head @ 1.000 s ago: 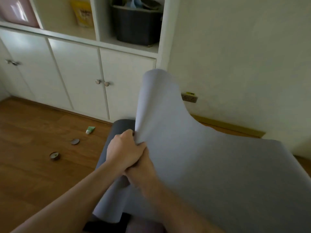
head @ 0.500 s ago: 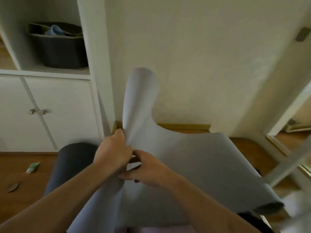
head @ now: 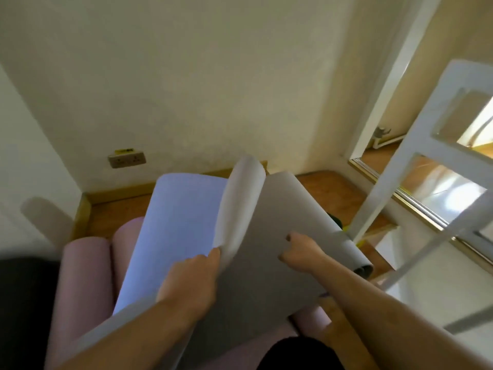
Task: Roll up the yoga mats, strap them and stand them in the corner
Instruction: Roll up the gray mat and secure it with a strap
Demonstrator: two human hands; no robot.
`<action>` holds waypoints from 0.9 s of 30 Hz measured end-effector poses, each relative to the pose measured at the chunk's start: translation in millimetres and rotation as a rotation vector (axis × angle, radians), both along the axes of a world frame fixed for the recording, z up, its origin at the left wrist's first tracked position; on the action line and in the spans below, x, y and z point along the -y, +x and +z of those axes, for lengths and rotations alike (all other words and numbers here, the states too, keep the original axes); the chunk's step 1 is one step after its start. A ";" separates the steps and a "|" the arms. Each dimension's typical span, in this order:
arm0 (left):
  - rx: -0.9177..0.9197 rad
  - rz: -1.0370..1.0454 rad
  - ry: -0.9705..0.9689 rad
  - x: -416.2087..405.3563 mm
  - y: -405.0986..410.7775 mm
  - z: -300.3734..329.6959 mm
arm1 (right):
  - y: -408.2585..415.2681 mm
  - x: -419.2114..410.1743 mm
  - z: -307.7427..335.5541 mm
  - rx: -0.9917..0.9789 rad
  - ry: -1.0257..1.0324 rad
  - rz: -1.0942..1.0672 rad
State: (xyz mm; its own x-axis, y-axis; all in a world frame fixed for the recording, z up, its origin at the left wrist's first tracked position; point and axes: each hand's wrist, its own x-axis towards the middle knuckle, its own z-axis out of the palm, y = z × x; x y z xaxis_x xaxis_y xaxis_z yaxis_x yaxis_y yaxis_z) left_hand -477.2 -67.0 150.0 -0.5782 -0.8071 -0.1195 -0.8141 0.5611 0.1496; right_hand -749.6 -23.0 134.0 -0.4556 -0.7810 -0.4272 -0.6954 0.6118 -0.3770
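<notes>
A grey yoga mat (head: 282, 252) is spread loosely in front of me, one flap curling up in the middle and its right end partly rolled. My left hand (head: 190, 280) grips the mat at the base of the raised flap. My right hand (head: 300, 251) rests on the mat's grey face with fingers curled loosely, holding nothing that I can see. Under the grey mat lies a pink mat (head: 88, 273), bunched into soft folds at the left. A dark mat (head: 24, 303) shows at the far left edge.
The room corner with its wooden skirting (head: 82, 209) lies ahead on the left, beside a white cabinet side. A wall socket (head: 126, 160) sits low on the wall. A white frame (head: 416, 180) leans at the right, in front of a doorway track.
The view has swung right, away from the cabinet. My right hand has let go near my left hand and moved right onto the mat's surface. The flap now curls lower.
</notes>
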 end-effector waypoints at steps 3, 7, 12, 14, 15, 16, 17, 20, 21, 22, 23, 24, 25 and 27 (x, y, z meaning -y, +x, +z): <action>0.036 -0.071 0.039 5.2 -20.0 -25.8 | -60.3 -15.9 -38.2 -0.222 -0.011 -0.246; 0.105 -0.134 0.027 8.7 -33.3 -44.5 | -123.8 -30.9 -82.3 -0.257 0.140 -0.474; 0.150 -0.150 -0.003 14.0 -19.6 -48.4 | -118.3 -35.8 -90.6 -0.122 0.050 -0.437; 0.182 -0.132 -0.016 17.3 -5.8 -40.2 | -99.9 -26.1 -77.0 -0.233 -0.065 -0.304; 0.199 -0.123 -0.036 17.8 2.9 -31.3 | -87.3 -19.2 -63.1 -0.231 -0.114 -0.255; 0.207 -0.116 -0.065 17.9 10.7 -18.7 | -76.9 -11.5 -50.0 -0.205 -0.162 -0.209; 0.226 -0.113 -0.096 17.7 20.1 -3.8 | -65.4 -3.5 -33.7 -0.163 -0.220 -0.176; 0.264 -0.112 -0.307 19.4 50.3 61.1 | -27.2 14.1 28.9 -0.047 -0.437 -0.103; 0.252 -0.083 -0.374 20.6 63.0 84.4 | -12.1 17.4 53.0 -0.017 -0.504 -0.074; 0.259 -0.059 -0.395 21.8 76.2 107.9 | 3.1 20.5 76.4 0.018 -0.567 -0.047; 0.250 -0.049 -0.414 22.9 89.9 130.5 | 19.3 22.6 97.5 0.067 -0.627 -0.033; 0.223 -0.038 -0.441 24.7 104.3 153.4 | 36.7 24.0 118.1 0.127 -0.688 -0.017; 0.199 -0.025 -0.485 25.2 117.1 177.9 | 53.6 24.7 137.0 0.182 -0.746 -0.003; 0.192 -0.007 -0.598 24.6 139.4 228.0 | 85.2 25.6 169.5 0.274 -0.864 0.010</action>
State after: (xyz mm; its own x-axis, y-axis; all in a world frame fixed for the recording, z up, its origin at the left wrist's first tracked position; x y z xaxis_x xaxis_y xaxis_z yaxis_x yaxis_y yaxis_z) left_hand -337.7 -91.5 378.0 -0.5964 -0.7631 0.2491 -0.7915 0.5075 -0.3404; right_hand -664.5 -48.6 303.5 -0.4159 -0.8832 0.2167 -0.5174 0.0339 -0.8551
